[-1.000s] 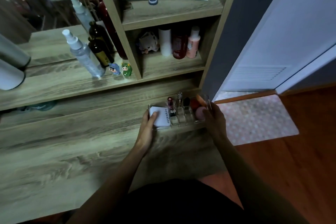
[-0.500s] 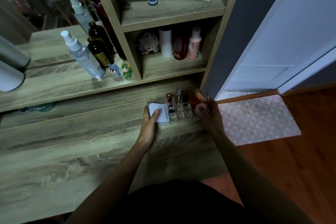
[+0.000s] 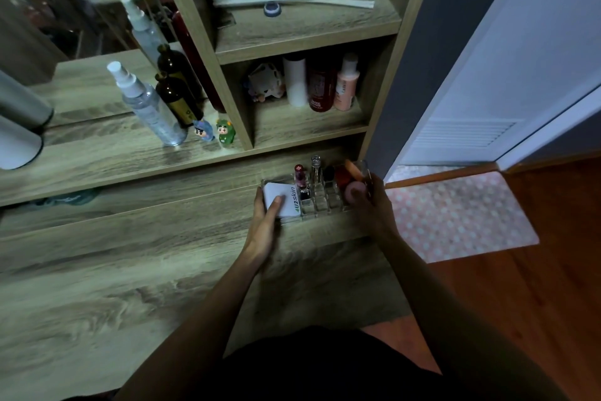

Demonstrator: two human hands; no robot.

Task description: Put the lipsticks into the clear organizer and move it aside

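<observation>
A clear organizer [image 3: 317,202] sits on the wooden table [image 3: 130,270], at its far right corner, just below the lowest shelf [image 3: 305,122] of the cabinet. The left hand [image 3: 265,221] grips the organizer's left end, its thumb lying on a white card [image 3: 279,202] printed "U2skin" that rests in the left compartment. The right hand [image 3: 370,205] clasps the right end, fingers wrapped over the clear wall and the thumb pressed by a pink sponge [image 3: 353,191] inside. Standing upright in the far slots are lipsticks [image 3: 300,177]: one with a dark red cap at the left, then a clear-topped tube, a dark one and a red one (the dim light blurs their details); the near row of slots looks unfilled. On the ledge to the far left stand a spray bottle [image 3: 146,104], a brown bottle [image 3: 177,98] and two small figurines [image 3: 214,132], close together. The shelf behind the organizer holds a white tube, a red bottle and a pink bottle side by side. To the right, on the floor, lies a pink dotted mat [image 3: 455,215] before a white door [image 3: 520,59].
</observation>
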